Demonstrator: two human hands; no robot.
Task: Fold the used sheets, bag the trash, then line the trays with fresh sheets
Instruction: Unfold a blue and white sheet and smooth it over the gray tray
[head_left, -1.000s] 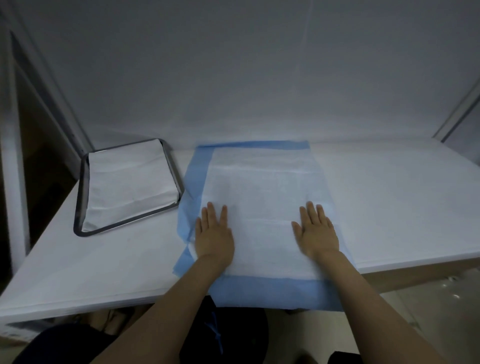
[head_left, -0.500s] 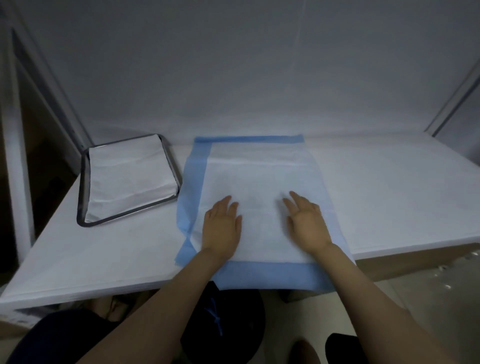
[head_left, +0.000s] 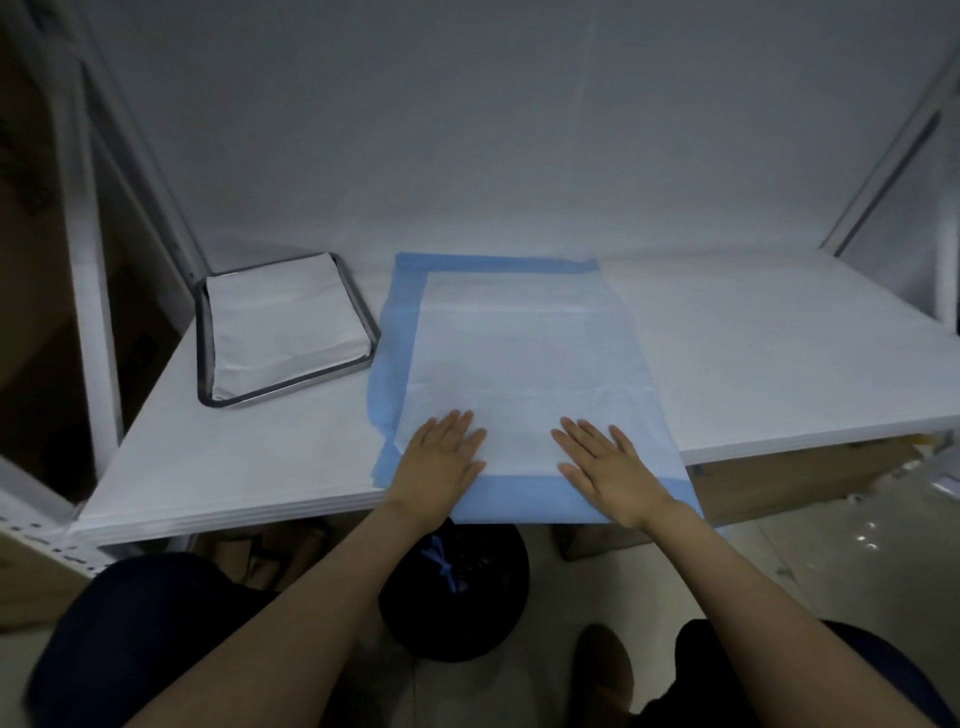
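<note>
Big sheet (head_left: 524, 364), white with a blue edge, lies spread out flat on the white worktop (head_left: 779, 338), right in front of the person. Its near blue edge hangs a little over the front of the worktop. Faint fold lines run across it from side to side.

Both hands press down on the near part of the big sheet. The left hand (head_left: 441, 460) lies flat close to the sheet's left side. The right hand (head_left: 613, 467) lies flat close to its right side. The two hands are a little apart. Each grip is wide: the fingers are straight and spread, and they hold nothing.

A metal tray (head_left: 206, 343) sits on the left part of the worktop. It is beside the big sheet but does not touch it. Inside the tray lies a folded white sheet (head_left: 285, 322), which covers almost all of the tray's bottom.

On the floor under the worktop stands a round black bag (head_left: 467, 618) with blue ties (head_left: 444, 564) on top. I cannot tell what is in it. A brown box (head_left: 779, 478) sits under the right part of the worktop. A brown shoe (head_left: 605, 670) is on the floor near the black bag.
</note>
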